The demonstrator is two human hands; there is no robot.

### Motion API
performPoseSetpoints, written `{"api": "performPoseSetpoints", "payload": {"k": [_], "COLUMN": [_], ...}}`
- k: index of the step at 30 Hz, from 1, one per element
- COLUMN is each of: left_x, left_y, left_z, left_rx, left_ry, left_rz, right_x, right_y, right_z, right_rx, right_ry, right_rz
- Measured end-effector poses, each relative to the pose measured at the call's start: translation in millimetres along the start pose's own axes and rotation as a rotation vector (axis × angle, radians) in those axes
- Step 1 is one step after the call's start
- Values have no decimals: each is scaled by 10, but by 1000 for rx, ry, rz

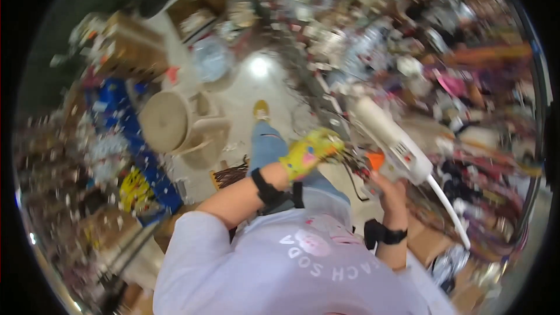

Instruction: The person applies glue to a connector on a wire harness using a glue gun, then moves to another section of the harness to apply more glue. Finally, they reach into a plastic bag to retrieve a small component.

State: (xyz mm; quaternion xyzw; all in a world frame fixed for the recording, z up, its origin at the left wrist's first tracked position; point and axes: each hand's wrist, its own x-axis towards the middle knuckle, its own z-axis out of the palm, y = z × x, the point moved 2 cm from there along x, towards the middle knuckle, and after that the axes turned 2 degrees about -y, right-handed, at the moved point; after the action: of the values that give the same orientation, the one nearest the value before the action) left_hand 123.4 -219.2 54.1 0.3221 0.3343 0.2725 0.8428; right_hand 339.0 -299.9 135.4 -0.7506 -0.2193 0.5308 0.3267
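Observation:
My left hand [310, 153] wears a yellow glove with coloured spots and reaches across in front of my body. Its fingers look curled at some dark, thin, wiry pieces [352, 157]; blur hides what exactly they hold. Close on the right, my bare right hand [392, 191] is closed around a pale tool with an orange part [375, 160], too smeared to name its kind. Just beyond that hand lies a long white power strip [399, 146], its white cord [449, 210] running toward the lower right.
Mixed small goods and plastic bags [367, 52] cover the cluttered right side. On the left are a round beige stool or lidded bin [165, 122], a blue long container [125, 134] and a cardboard box [134, 46]. A pale plastic bag [211, 59] lies on the floor [245, 90] ahead.

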Motion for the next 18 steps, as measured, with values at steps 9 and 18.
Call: {"api": "performPoseSetpoints", "payload": {"k": [9, 18], "left_x": [293, 407], "left_y": [186, 206], "left_z": [171, -59], "left_rx": [-210, -326], "left_ry": [159, 59], "left_rz": [153, -10], "right_x": [-434, -518], "right_y": [-68, 299], "right_z": [110, 208], "right_rx": [-682, -265], "right_ry": [-47, -43], "right_rz": [-1018, -655]}}
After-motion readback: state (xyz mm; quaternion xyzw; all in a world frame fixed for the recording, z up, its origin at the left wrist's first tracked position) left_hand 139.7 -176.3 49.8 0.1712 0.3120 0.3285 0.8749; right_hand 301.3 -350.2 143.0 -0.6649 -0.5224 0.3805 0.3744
